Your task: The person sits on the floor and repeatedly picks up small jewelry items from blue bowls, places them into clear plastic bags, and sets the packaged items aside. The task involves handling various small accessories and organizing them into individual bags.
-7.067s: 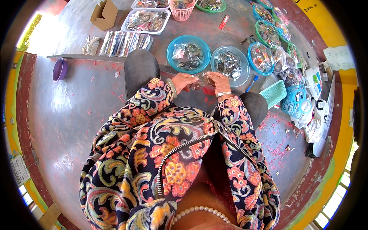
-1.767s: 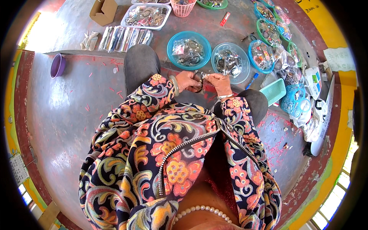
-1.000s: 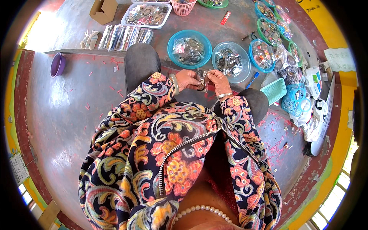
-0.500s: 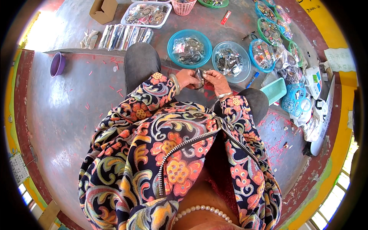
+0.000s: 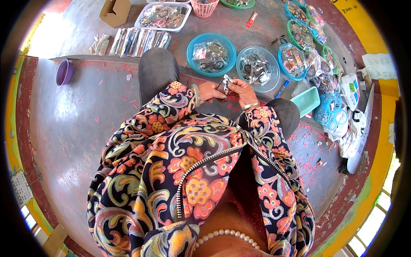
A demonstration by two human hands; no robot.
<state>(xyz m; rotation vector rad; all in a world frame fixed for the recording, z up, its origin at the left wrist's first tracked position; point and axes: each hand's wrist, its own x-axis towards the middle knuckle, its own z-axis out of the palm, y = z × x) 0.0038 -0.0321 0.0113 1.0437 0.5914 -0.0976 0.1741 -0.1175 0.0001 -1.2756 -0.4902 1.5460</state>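
Both my hands meet in front of my knees around a small dark piece with a shiny, silvery upper part (image 5: 225, 81); its exact kind is too small to make out. The fingers of my left hand (image 5: 208, 91) close on its left side. My right hand (image 5: 242, 91) pinches its upper right side. Just beyond, a blue basin (image 5: 189, 55) holds clear bags of dark pieces. Beside it, a clear plastic basin (image 5: 275, 77) holds loose dark and silvery pieces.
Small blue and green baskets (image 5: 280, 60) of bagged goods crowd the right. Nearer are a mint-green tray (image 5: 309, 103) and a blue pen (image 5: 281, 89). Far left hold flat plastic packets (image 5: 139, 42), a white tray (image 5: 174, 29) and a cardboard box (image 5: 115, 12). A purple bucket (image 5: 64, 73) stands left.
The small dark piece has turned between my fingers, so its shiny silvery part now points up and away. My right fingers have shifted slightly; both arms stay in place.
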